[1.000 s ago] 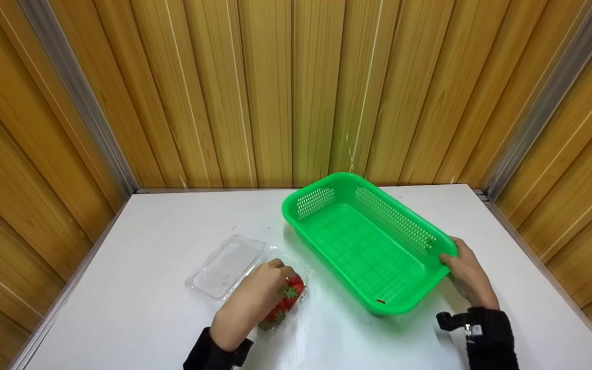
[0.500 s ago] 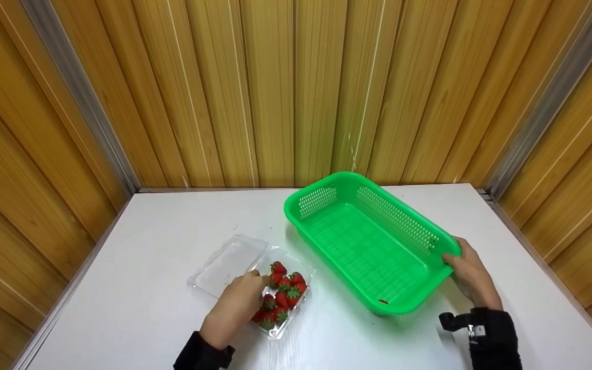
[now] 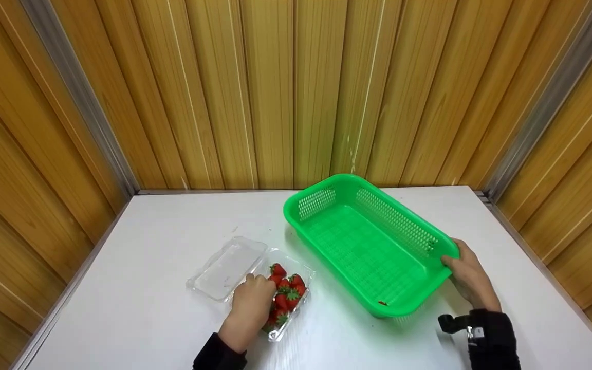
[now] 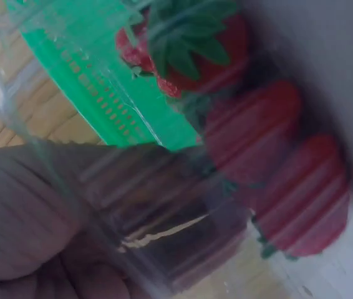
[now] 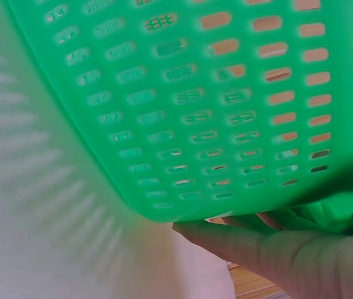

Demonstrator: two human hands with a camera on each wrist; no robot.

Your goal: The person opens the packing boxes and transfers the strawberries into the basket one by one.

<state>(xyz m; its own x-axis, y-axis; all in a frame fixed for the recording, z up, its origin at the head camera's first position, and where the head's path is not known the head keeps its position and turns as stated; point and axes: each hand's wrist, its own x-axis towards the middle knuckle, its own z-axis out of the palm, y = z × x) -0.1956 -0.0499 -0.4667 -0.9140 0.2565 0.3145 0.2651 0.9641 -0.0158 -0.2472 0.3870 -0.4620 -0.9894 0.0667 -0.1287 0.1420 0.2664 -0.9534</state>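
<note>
Several red strawberries [image 3: 291,295] with green leaves lie in a clear plastic box [image 3: 303,267]. My left hand [image 3: 252,303] reaches down into the box's left side, fingers bent among the fruit. In the left wrist view, fingers [image 4: 164,218] show blurred through the clear wall beside strawberries [image 4: 304,199]; whether they pinch one is hidden. My right hand [image 3: 470,275] grips the near right corner of a green perforated basket [image 3: 363,246], thumb over the rim. A bit of red, likely a strawberry [image 3: 382,303], shows inside the basket's near corner, mostly hidden by the rim.
The box's clear lid [image 3: 229,270] lies folded open to the left on the white table [image 3: 136,308]. Wood-patterned panels [image 3: 265,92] rise behind the table and on both sides. The basket's far end is near the back panel.
My left hand drew back left from over the strawberries, then came in again, lower, at the box's left side. My right hand stays on the basket, which has hardly moved.
</note>
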